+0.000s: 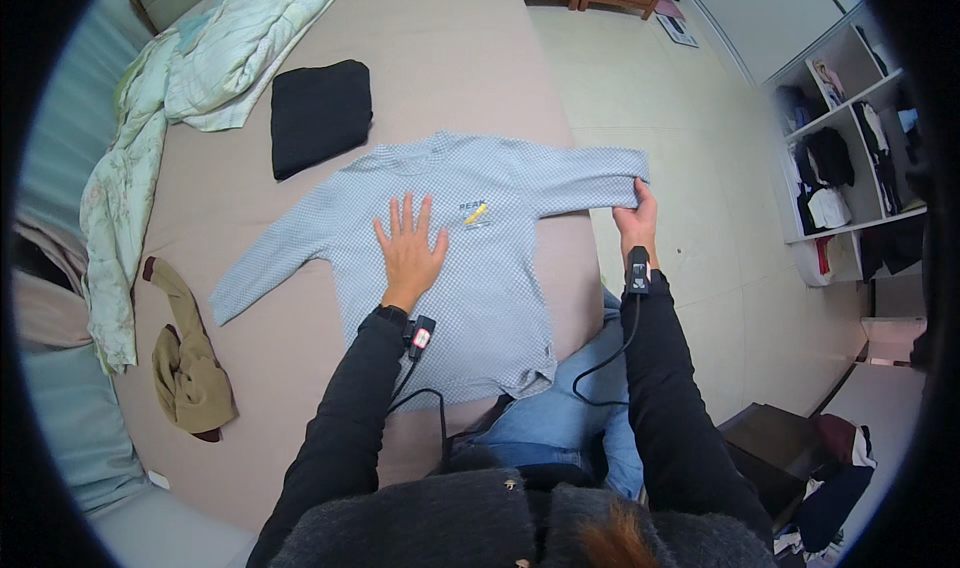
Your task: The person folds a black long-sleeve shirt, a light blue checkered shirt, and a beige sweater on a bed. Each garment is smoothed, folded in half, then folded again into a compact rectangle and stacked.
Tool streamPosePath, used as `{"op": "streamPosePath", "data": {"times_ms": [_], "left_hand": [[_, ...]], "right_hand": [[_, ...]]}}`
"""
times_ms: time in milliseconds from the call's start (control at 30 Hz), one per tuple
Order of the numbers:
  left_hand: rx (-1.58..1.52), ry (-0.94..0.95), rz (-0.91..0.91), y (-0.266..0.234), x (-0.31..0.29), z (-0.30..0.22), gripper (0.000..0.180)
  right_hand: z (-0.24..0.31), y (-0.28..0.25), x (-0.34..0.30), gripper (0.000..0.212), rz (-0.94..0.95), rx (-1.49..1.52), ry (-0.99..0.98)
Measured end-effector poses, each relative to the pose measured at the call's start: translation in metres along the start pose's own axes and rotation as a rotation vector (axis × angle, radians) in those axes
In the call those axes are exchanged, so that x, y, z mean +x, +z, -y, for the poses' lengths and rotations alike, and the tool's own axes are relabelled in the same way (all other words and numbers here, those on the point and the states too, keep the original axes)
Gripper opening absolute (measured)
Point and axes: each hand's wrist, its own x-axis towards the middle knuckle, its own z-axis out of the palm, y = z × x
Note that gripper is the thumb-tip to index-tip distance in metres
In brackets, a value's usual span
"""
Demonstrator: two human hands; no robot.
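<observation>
A light grey-blue checked long-sleeved shirt lies spread out, front up, on the bed. Its collar points away from me and its hem reaches my lap. My left hand rests flat on the chest, fingers spread, beside a small yellow and dark print. Over at the bed's right edge, my right hand pinches the cuff of the right-side sleeve, thumb on top; the other fingers are mostly hidden under the cloth. The left-side sleeve slants down across the bed, untouched.
A folded black garment lies beyond the collar. To the left are a tan garment with dark red cuffs and a rumpled pale quilt. Open shelves with clothes stand across the floor at right, a dark box nearer.
</observation>
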Motion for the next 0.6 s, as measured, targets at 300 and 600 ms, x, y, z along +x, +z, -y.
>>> {"op": "streamPosePath", "data": {"times_ms": [300, 600], "left_hand": [[0.041, -0.01, 0.023, 0.0, -0.001, 0.0, 0.067], [0.034, -0.004, 0.009, -0.001, 0.0, 0.001, 0.067]], "right_hand": [[0.094, -0.07, 0.032, 0.023, 0.033, 0.045, -0.158], [0.098, 0.01, -0.015, 0.027, -0.149, -0.238, -0.265]]}}
